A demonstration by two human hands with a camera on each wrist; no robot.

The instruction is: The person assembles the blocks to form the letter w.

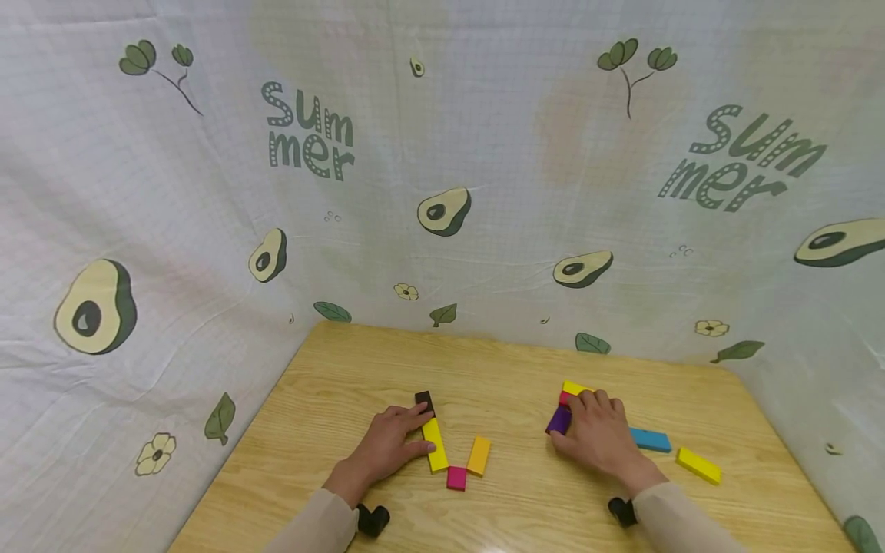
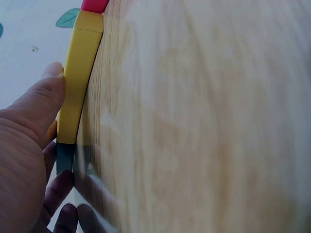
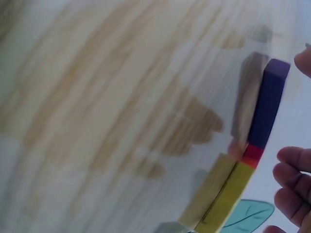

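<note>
My left hand (image 1: 387,445) is over a line of blocks, its thumb touching the yellow block (image 1: 435,445) and its fingertips at the black block (image 1: 425,401). In the left wrist view the thumb (image 2: 46,94) lies along the yellow block. A pink cube (image 1: 456,478) sits at that block's near end, with an orange block (image 1: 478,456) slanting away beside it. My right hand (image 1: 600,432) hovers by a purple block (image 1: 559,420), a red piece (image 1: 565,398) and another yellow block (image 1: 575,387). In the right wrist view its fingers (image 3: 294,179) are apart from these blocks.
To the right of my right hand lie a blue block (image 1: 651,440) and a separate yellow block (image 1: 699,465). White printed cloth (image 1: 498,153) stands around the back and sides of the wooden table (image 1: 525,499).
</note>
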